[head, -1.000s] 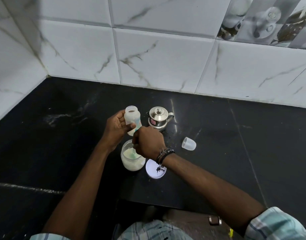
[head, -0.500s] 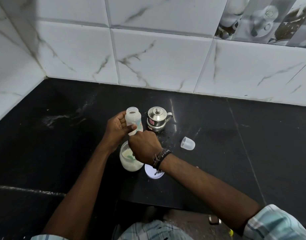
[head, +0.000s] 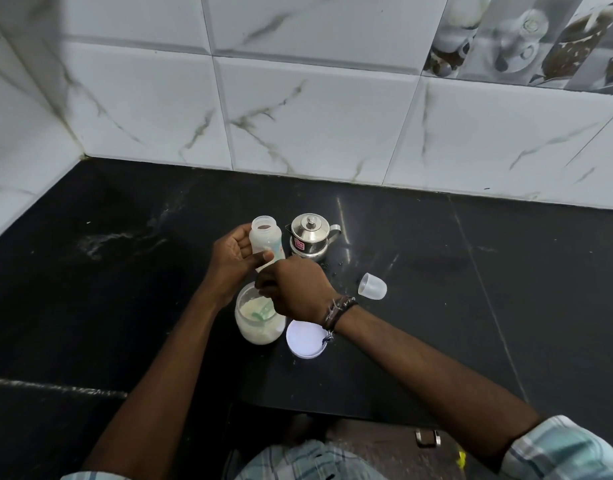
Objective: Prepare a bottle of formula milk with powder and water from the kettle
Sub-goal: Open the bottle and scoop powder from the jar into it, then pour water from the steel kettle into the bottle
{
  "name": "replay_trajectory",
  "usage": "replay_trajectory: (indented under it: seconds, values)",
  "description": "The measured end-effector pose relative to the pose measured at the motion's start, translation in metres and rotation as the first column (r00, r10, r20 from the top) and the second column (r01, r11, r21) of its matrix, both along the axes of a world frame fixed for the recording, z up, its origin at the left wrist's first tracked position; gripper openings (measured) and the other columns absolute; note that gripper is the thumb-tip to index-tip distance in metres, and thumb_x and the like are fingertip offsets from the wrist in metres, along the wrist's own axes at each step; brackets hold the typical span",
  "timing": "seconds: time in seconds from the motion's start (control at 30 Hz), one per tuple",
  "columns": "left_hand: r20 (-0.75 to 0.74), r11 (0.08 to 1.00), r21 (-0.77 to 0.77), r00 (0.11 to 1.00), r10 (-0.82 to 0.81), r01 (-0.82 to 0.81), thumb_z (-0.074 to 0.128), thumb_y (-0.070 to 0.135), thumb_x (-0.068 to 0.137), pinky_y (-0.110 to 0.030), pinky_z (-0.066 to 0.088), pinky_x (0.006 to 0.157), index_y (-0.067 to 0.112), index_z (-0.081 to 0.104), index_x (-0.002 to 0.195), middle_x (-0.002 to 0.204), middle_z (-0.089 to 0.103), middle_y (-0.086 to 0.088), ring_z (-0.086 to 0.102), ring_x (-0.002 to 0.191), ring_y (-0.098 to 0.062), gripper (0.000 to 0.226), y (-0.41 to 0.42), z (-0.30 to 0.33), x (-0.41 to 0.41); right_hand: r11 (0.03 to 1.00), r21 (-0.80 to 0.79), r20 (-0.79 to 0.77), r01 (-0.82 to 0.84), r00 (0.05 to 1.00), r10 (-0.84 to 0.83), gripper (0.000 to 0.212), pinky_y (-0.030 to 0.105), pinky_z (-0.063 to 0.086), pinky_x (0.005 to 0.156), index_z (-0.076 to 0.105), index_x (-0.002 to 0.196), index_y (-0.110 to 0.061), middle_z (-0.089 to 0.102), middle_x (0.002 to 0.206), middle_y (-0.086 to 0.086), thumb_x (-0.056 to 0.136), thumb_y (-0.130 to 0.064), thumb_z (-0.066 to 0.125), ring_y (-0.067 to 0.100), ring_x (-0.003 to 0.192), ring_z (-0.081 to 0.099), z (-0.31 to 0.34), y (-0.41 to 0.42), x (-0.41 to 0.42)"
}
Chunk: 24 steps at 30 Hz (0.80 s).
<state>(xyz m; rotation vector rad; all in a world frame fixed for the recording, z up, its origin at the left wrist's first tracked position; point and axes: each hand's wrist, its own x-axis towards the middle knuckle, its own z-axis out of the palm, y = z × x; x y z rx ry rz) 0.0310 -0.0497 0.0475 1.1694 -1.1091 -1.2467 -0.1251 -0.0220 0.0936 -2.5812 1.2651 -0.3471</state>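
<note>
While held, open translucent bottle.

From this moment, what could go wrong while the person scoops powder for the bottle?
1. The bottle is held in the left hand above the counter, not standing; powder carried from the jar by the right hand may miss its narrow mouth.
2. The kettle stands close behind the bottle; a knock might tip it.
3. The clear cap lies on its side and could roll.
</note>
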Motion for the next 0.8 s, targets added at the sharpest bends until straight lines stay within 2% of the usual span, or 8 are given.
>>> replay_trajectory:
  seconds: [0.07,0.17,0.33,0.43,0.57,0.67,0.73,0.8]
  values:
    - [-0.008,1.0,-0.003,1.0,0.003,-0.003,0.085,0.003,0.061,-0.033,0.056,0.089,0.001,0.054,0.127,0.115,0.069,-0.011,0.068,0.103,-0.024,0.074,-0.001,-0.001,-0.002,1.0,-0.028,0.079,0.01,0.997,-0.008,0.024,0.034,0.049,0.06,0.072,0.098,-0.017,0.072,0.081,0.008,0.09,-0.038,0.062,0.031,0.076,0.066,-0.001,-0.002,-0.004]
    - [-0.023,1.0,0.003,1.0,0.001,-0.001,0.079,0.006,0.062,-0.031,0.057,0.086,0.007,0.057,0.123,0.113,0.071,-0.008,0.069,0.102,-0.023,0.064,-0.002,-0.002,-0.003,0.998,-0.053,0.123,0.014,0.992,-0.008,0.031,0.035,0.046,0.058,0.074,0.09,-0.014,0.07,0.073,0.011,0.092,-0.042,0.062,0.033,0.069,0.064,-0.001,-0.005,-0.009]
    - [-0.027,1.0,-0.007,1.0,-0.008,0.008,0.086,0.014,0.055,-0.025,0.056,0.081,0.013,0.06,0.117,0.106,0.074,-0.002,0.07,0.099,-0.018,0.067,-0.004,0.003,-0.005,0.997,0.08,0.209,0.004,0.978,-0.021,0.012,0.033,0.053,0.069,0.076,0.092,-0.021,0.075,0.083,0.002,0.088,-0.03,0.068,0.021,0.075,0.067,-0.005,-0.011,-0.019]
    - [-0.032,1.0,0.01,0.999,-0.01,0.01,0.086,0.01,0.052,-0.024,0.056,0.078,0.015,0.061,0.113,0.102,0.075,0.0,0.07,0.096,-0.017,0.066,-0.006,0.004,-0.005,0.986,0.163,0.338,0.017,0.938,-0.072,0.009,0.028,0.051,0.066,0.076,0.087,-0.019,0.074,0.079,-0.003,0.088,-0.027,0.07,0.009,0.067,0.062,-0.004,-0.018,-0.028]
    - [-0.019,1.0,0.012,1.0,-0.019,0.02,0.09,0.013,0.046,-0.03,0.058,0.083,0.014,0.062,0.114,0.109,0.073,-0.006,0.07,0.1,-0.02,0.074,-0.008,0.004,-0.002,0.94,0.307,0.475,0.147,0.833,-0.285,0.012,0.026,0.052,0.059,0.077,0.081,-0.014,0.073,0.072,-0.001,0.089,-0.021,0.071,0.012,0.061,0.065,-0.004,-0.041,-0.051]
    - [0.001,0.999,0.02,1.0,-0.03,0.03,0.09,0.0,0.048,-0.031,0.058,0.084,0.013,0.062,0.114,0.111,0.073,-0.007,0.069,0.104,-0.023,0.073,-0.01,0.005,0.0,0.871,0.392,0.532,0.297,0.699,-0.478,0.013,0.024,0.048,0.051,0.076,0.078,-0.012,0.07,0.064,-0.003,0.089,-0.017,0.072,-0.001,0.046,0.057,-0.01,-0.07,-0.074]
    - [0.01,0.999,0.026,0.999,-0.042,0.041,0.091,0.0,0.048,-0.031,0.058,0.083,0.013,0.063,0.113,0.109,0.073,-0.007,0.069,0.104,-0.024,0.072,-0.012,0.004,-0.001,0.844,0.373,0.521,0.387,0.665,-0.535,0.012,0.028,0.052,0.056,0.075,0.077,-0.016,0.072,0.067,-0.006,0.088,-0.018,0.072,-0.003,0.051,0.06,-0.019,-0.092,-0.09]
    - [0.015,0.998,0.029,0.999,-0.048,0.048,0.092,0.004,0.046,-0.033,0.058,0.085,0.012,0.063,0.113,0.109,0.073,-0.008,0.07,0.102,-0.024,0.073,-0.015,0.002,-0.002,0.814,0.357,0.492,0.458,0.649,-0.581,0.011,0.035,0.059,0.066,0.074,0.076,-0.019,0.074,0.072,-0.006,0.087,-0.021,0.071,0.007,0.064,0.068,-0.026,-0.11,-0.102]
